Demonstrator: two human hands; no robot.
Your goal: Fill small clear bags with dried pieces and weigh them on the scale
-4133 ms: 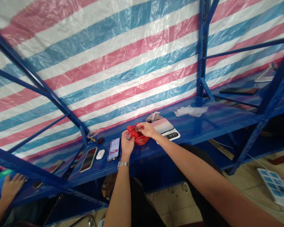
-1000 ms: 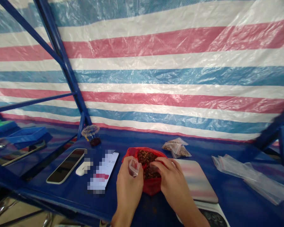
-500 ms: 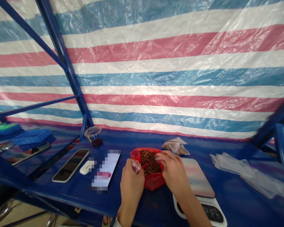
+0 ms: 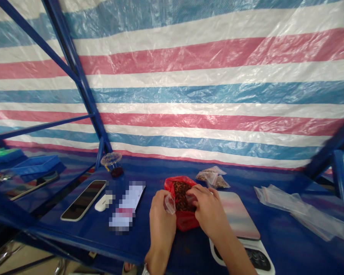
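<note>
A red plastic bag [image 4: 186, 221] stands with its mouth spread wide on the blue tabletop. Small brown beans or seeds [image 4: 181, 190] fill it. At its left rim my left hand [image 4: 163, 221] is closed on a small clear plastic bag [image 4: 170, 203]. My right hand [image 4: 208, 208] reaches in from the right, its fingers bent over the seeds. A translucent plastic piece shows at those fingertips, partly hidden by them. Just right of the red bag, under my right forearm, lies a kitchen scale [image 4: 240, 217] with a silvery plate.
Filled clear packets [image 4: 213, 177] lie behind the scale, and flat zip bags [image 4: 298, 206] to its right. Leftward are a lit phone [image 4: 129, 206], a white case [image 4: 102, 202], a dark phone [image 4: 84, 200] and a lidded clear cup [image 4: 113, 164]. Blue frame bars rise at both sides.
My left hand has shifted slightly right, with the clear bag in it. The right fingers have moved lower into the seeds, and the red bag's left rim has drawn inward.
</note>
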